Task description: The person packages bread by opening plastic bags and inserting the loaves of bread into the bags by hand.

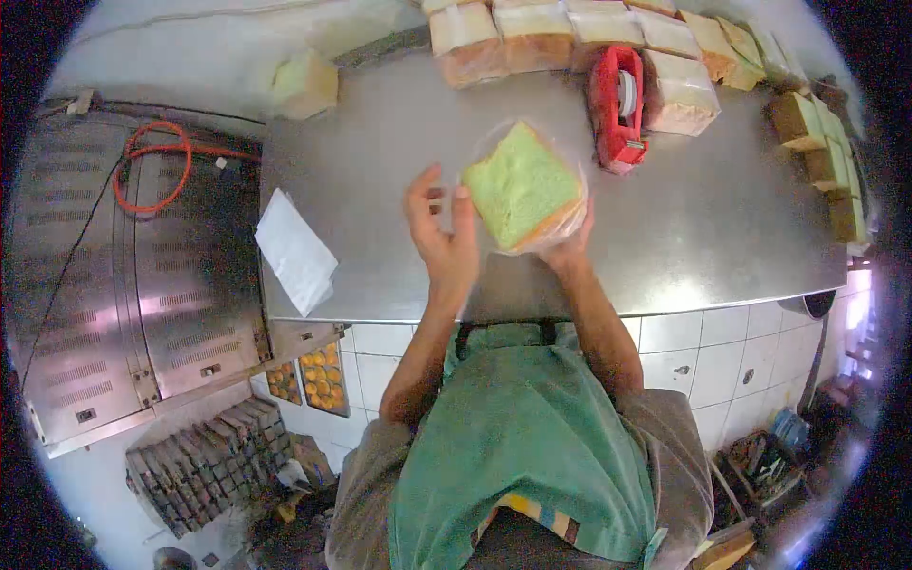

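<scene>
A block of pale green bread (521, 190) with a brown crust sits in a clear plastic bag, held up over the steel table in front of me. My right hand (567, 245) supports it from below and the right side, its fingers mostly hidden behind the bag. On the other side, my left hand (445, 237) has its fingers spread, the thumb right at the bag's left edge. A red tape dispenser (617, 114) with a white roll stands to the right beyond the bread.
Wrapped loaves (537, 38) line the table's back, and more loaves (825, 161) stand along the right side. Another wrapped loaf (306, 85) is at the back left. White plastic bags (293, 252) lie at the steel table's (380, 294) left edge. A metal oven (190, 275) stands left.
</scene>
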Action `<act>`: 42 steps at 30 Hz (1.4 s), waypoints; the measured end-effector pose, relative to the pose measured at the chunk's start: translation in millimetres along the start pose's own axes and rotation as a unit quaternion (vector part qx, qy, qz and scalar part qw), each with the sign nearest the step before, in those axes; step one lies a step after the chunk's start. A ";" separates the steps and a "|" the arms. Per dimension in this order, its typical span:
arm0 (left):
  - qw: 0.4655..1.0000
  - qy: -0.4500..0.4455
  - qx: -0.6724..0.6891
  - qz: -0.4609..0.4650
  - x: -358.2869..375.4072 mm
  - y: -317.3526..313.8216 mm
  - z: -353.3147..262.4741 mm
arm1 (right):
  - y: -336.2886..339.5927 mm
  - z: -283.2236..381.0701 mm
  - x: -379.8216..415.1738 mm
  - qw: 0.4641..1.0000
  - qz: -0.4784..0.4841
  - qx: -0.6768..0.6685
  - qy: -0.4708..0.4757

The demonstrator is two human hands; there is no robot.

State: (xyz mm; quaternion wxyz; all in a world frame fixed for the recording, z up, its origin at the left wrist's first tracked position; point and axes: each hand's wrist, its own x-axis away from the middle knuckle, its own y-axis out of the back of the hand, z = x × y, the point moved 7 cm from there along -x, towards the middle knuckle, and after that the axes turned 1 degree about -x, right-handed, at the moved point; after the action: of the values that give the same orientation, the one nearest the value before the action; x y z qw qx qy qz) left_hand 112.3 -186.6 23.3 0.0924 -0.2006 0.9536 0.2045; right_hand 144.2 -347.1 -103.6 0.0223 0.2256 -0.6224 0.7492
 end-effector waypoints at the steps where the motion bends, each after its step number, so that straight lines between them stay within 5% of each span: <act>1: 0.998 0.029 0.036 -0.037 2.5 5.6 13.8 | -2.7 -8.3 -3.3 0.997 0.080 0.021 -0.003; 3: 0.972 0.126 0.190 -0.055 10.8 5.8 45.2 | -1.7 -29.2 -1.6 0.996 0.037 0.048 -0.063; 5: 0.874 0.248 0.418 -0.015 23.8 -10.4 72.7 | 21.7 -45.6 -11.9 0.987 0.012 0.127 -0.101; 7: 0.859 0.266 0.437 0.026 24.4 -1.0 84.9 | 96.7 -52.7 -42.9 0.961 0.002 0.255 -0.109; 8: 0.850 0.273 0.448 0.049 23.7 2.5 91.4 | 75.2 -41.5 -33.5 0.924 0.000 0.376 -0.063; 10: 0.924 0.246 0.289 0.044 19.5 12.8 119.2 | -1.2 -12.4 1.6 0.802 -0.002 0.597 0.034; 13: 0.968 0.208 0.134 0.045 13.6 19.9 107.6 | -17.9 14.8 -2.0 0.627 0.040 0.751 0.202; 16: 0.987 0.149 0.036 0.037 0.7 27.7 76.8 | -63.3 19.6 4.8 0.714 0.041 0.670 0.199; 19: 0.983 0.144 -0.099 0.050 -7.6 40.8 54.5 | -111.0 11.2 -1.3 0.590 0.042 0.799 0.102; 22: 0.987 0.087 -0.137 0.001 -6.9 48.6 57.7 | -130.1 1.5 -16.4 0.486 0.183 0.823 0.230; 25: 0.992 0.078 -0.099 -0.024 -7.7 56.6 32.4 | -148.7 12.1 -19.7 0.451 0.186 0.826 0.283; 28: 0.987 0.097 -0.127 -0.020 -15.0 65.9 50.9 | -166.8 -11.7 12.3 0.415 0.291 0.834 0.219; 31: 0.991 0.043 -0.123 -0.010 -21.1 68.0 22.9 | -152.6 14.7 -6.2 0.473 0.165 0.811 0.303; 34: 0.992 0.004 -0.127 -0.022 -31.8 69.2 23.5 | -159.0 -7.0 14.2 0.474 0.285 0.800 0.234; 37: 0.995 -0.002 -0.103 -0.009 -41.3 62.7 7.9 | -158.2 13.4 3.5 0.470 0.184 0.806 0.310; 40: 0.995 -0.010 -0.101 -0.006 -39.2 65.2 14.7 | -176.9 -2.3 16.5 0.499 0.245 0.789 0.262; 42: 0.995 -0.032 -0.094 0.009 -52.9 61.0 13.4 | -167.4 16.5 -15.0 0.486 0.159 0.819 0.260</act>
State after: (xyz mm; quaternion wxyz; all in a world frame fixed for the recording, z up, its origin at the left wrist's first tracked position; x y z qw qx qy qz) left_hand 135.6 -111.6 46.5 0.1020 -0.1936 0.9285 0.3000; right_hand 215.3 -321.4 47.4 -0.1317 -0.1658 0.2810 0.9361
